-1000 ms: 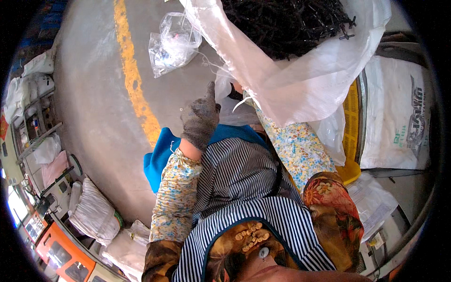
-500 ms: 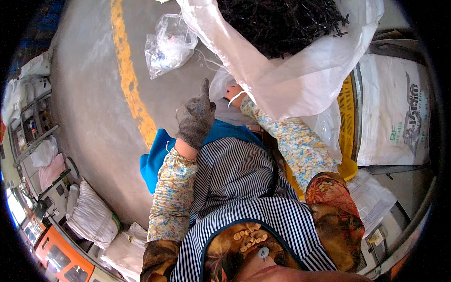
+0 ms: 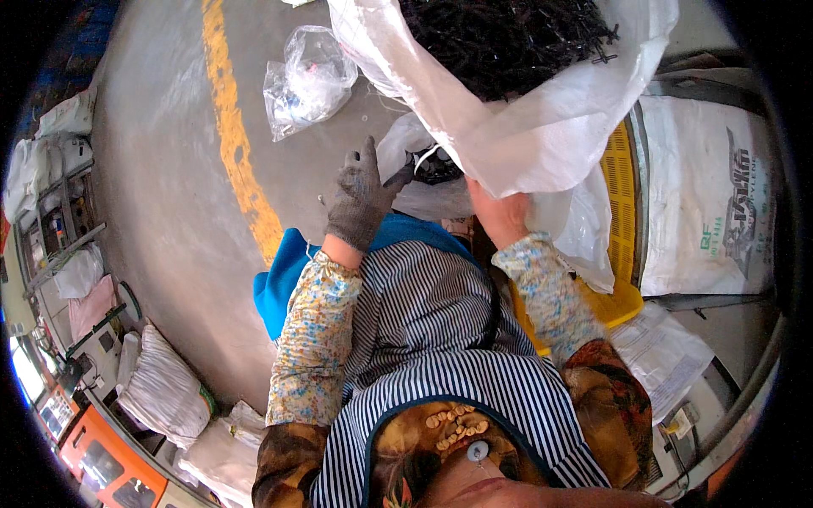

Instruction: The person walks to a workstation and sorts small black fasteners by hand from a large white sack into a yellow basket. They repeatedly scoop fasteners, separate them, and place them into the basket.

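Note:
A large white sack (image 3: 542, 140) gapes at the top, with a heap of small black plastic parts (image 3: 508, 42) in it. Below its edge sits a clear plastic bag (image 3: 405, 140), and dark pieces (image 3: 436, 166) show in its mouth. My left hand (image 3: 362, 199), in a grey knit glove, is open beside this bag, its thumb apart from the fingers and toward the bag's mouth. My bare right hand (image 3: 500, 216) is at the sack's lower edge. Its fingers are mostly hidden there, so whether they grip anything does not show.
A crumpled clear bag (image 3: 309, 85) lies on the grey floor near a yellow painted line (image 3: 233, 144). To the right stand a yellow perforated crate (image 3: 621, 203) and a printed white sack (image 3: 703, 203). Blue cloth (image 3: 284, 275) lies by my lap. Several white sacks and an orange machine (image 3: 110, 457) are at left.
My right hand has come back out of the clear bag, toward me and to the right. Black pieces now show in that bag. My left hand's thumb has spread toward it.

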`<action>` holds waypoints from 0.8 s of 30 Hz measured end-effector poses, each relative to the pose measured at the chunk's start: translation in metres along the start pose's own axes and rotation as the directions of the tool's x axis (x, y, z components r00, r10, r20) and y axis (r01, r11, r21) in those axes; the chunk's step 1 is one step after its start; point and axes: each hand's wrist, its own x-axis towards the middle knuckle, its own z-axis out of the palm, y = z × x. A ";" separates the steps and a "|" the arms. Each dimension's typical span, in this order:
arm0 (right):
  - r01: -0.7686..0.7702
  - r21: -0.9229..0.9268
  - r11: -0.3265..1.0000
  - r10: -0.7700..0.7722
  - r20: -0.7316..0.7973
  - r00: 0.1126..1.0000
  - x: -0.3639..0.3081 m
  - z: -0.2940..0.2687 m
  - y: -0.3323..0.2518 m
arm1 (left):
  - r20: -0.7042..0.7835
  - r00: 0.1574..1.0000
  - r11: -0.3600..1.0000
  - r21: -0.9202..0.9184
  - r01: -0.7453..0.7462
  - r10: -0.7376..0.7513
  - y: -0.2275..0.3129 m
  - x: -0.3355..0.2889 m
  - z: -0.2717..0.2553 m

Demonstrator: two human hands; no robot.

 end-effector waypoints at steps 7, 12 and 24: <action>-0.448 -0.121 0.886 0.464 0.196 0.864 0.000 0.054 0.017 | 0.265 0.946 0.981 0.099 0.165 -0.185 -0.013 0.022 0.009; 0.096 0.261 0.961 0.003 -0.355 0.935 0.034 0.017 0.010 | -0.329 0.929 0.970 -0.222 0.096 -0.167 -0.027 0.025 0.009; -0.156 0.334 0.930 0.229 -0.193 0.954 0.015 0.034 -0.009 | -0.196 0.980 0.952 -0.290 -0.099 0.042 -0.028 0.021 0.016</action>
